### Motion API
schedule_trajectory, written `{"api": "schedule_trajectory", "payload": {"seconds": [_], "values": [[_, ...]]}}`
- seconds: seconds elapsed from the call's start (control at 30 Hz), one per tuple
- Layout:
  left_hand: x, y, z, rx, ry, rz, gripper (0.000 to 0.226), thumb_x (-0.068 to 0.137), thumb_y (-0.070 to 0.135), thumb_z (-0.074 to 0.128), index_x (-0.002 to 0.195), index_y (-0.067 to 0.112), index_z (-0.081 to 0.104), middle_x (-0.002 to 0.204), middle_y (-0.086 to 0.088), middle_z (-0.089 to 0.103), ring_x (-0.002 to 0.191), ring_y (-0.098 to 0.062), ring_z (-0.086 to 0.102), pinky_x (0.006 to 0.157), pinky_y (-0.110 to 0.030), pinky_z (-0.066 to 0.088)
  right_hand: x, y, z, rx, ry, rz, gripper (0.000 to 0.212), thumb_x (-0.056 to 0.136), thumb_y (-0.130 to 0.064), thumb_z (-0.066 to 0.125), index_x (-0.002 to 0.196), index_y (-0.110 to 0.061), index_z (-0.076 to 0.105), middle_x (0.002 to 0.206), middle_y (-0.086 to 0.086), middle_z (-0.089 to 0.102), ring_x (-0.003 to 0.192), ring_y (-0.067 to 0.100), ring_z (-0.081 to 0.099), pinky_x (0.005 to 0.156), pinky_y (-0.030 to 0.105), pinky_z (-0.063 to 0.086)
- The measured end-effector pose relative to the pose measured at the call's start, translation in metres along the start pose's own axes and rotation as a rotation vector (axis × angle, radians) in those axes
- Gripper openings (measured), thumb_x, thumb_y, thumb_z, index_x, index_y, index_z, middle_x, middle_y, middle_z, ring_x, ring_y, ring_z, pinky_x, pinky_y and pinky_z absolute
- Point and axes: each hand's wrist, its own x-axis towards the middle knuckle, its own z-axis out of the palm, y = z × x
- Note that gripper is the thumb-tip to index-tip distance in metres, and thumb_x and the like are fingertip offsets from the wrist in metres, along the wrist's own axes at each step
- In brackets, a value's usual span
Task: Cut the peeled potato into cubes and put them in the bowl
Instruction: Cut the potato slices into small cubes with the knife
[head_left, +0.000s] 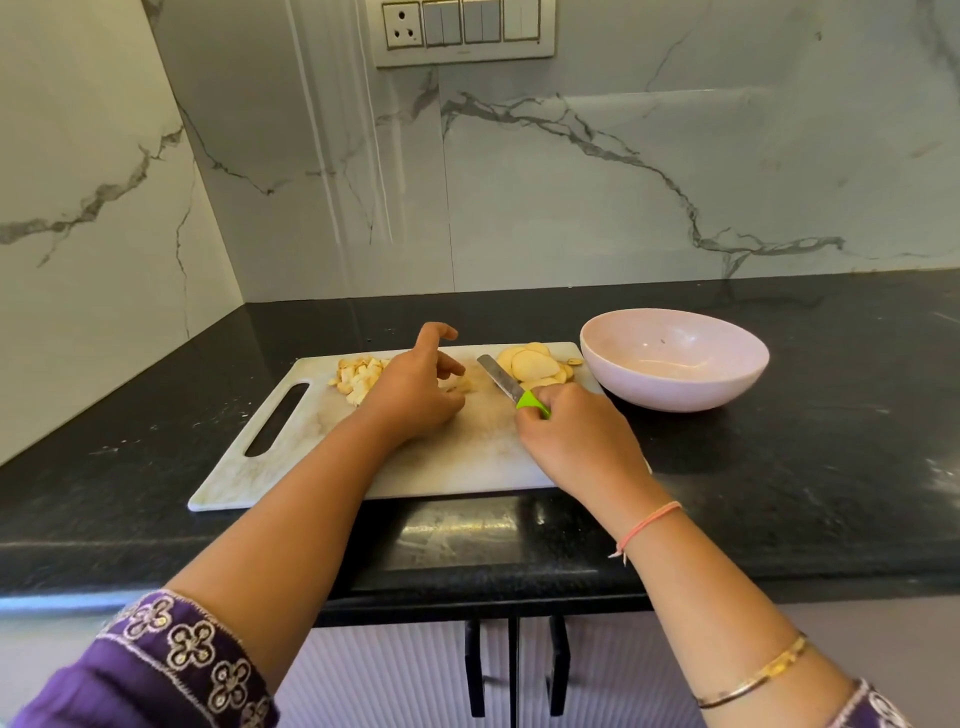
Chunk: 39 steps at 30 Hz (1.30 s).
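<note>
Fingers of the right hand (576, 441) were seen wrapped round the green handle of a knife (511, 387), its blade angled away and to the left across the cutting board (291, 457). Just beyond the blade tip and handle, a heap of potato slices (532, 364) was found at the board's far right corner, nearest the right hand. The left hand (415, 400) was held loosely curled over a small piece at mid-board, index finger raised; whether anything was gripped could not be told. To its left, a pile of cut cubes (361, 379) was left on the board. Farther right, off the board, the bowl (675, 358) was seen without potato in it.
</note>
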Motion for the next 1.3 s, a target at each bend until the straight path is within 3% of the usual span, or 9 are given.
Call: {"api": "schedule_trajectory", "payload": {"seconds": [0.1,0.3,0.5,0.6,0.8,0.93,1.07,1.3], "values": [[-0.003,0.000,0.002,0.084,-0.001,-0.026,0.051,0.085,0.020,0.065,0.132,0.022,0.046,0.122,0.005,0.059,0.109,-0.014,0.055,0.087,-0.023,0.045,-0.002,0.001,0.001,0.002,-0.008,-0.004,0.028,0.092,-0.027,0.044,0.081,-0.008,0.061,0.058,0.002,0.044,0.055,0.017,0.039,0.047,0.029,0.026],[-0.003,0.002,0.002,0.169,0.049,-0.049,0.031,0.089,0.022,0.060,0.118,0.017,0.066,0.115,0.001,0.067,0.102,-0.015,0.060,0.085,-0.022,0.045,0.001,0.001,0.001,-0.001,-0.009,-0.004,0.027,0.092,-0.027,0.043,0.081,-0.010,0.061,0.056,0.000,0.043,0.052,0.016,0.038,0.046,0.028,0.023],[-0.001,0.001,0.003,0.160,0.050,-0.049,0.027,0.092,0.017,0.060,0.118,0.014,0.066,0.114,-0.003,0.067,0.101,-0.015,0.061,0.086,-0.020,0.044,0.001,-0.004,0.001,-0.076,0.005,-0.010,0.027,0.093,-0.028,0.041,0.084,-0.011,0.060,0.061,-0.001,0.046,0.059,0.017,0.044,0.047,0.026,0.026],[0.002,0.002,0.004,0.170,0.051,-0.061,0.027,0.092,0.017,0.061,0.118,0.015,0.066,0.115,-0.003,0.067,0.103,-0.017,0.060,0.085,-0.020,0.043,0.002,-0.008,0.000,-0.162,-0.033,-0.031,0.025,0.094,-0.029,0.041,0.075,-0.016,0.052,0.063,-0.002,0.044,0.066,0.019,0.046,0.048,0.024,0.025],[0.009,0.004,0.006,0.226,0.056,-0.065,0.029,0.094,0.025,0.056,0.121,0.019,0.066,0.120,-0.002,0.066,0.106,-0.019,0.060,0.091,-0.026,0.046,0.002,-0.018,0.000,-0.207,-0.013,-0.055,0.022,0.094,-0.029,0.042,0.078,-0.017,0.051,0.067,-0.002,0.046,0.071,0.022,0.049,0.051,0.025,0.028],[0.007,0.006,0.009,0.271,0.065,-0.066,0.027,0.095,0.026,0.054,0.115,0.017,0.069,0.111,-0.003,0.070,0.100,-0.019,0.062,0.085,-0.027,0.047,0.005,-0.027,-0.001,-0.208,-0.011,-0.062,0.018,0.094,-0.027,0.042,0.083,-0.018,0.052,0.091,0.005,0.060,0.076,0.024,0.047,0.063,0.027,0.035],[0.009,0.010,0.012,0.280,0.068,-0.079,0.023,0.094,0.023,0.054,0.104,0.017,0.073,0.100,-0.003,0.071,0.092,-0.020,0.063,0.077,-0.027,0.047,0.006,-0.032,0.001,-0.227,-0.032,-0.055,0.020,0.093,-0.026,0.043,0.074,-0.018,0.043,0.085,0.003,0.051,0.083,0.026,0.054,0.063,0.029,0.036],[0.018,0.010,0.012,0.225,0.057,-0.185,0.019,0.090,0.022,0.057,0.090,0.013,0.075,0.084,-0.004,0.071,0.076,-0.018,0.064,0.065,-0.025,0.048,0.006,-0.045,0.010,-0.312,-0.048,-0.089,0.017,0.095,-0.023,0.044,0.097,-0.015,0.059,0.081,0.002,0.049,0.075,0.020,0.042,0.056,0.025,0.028]]}}
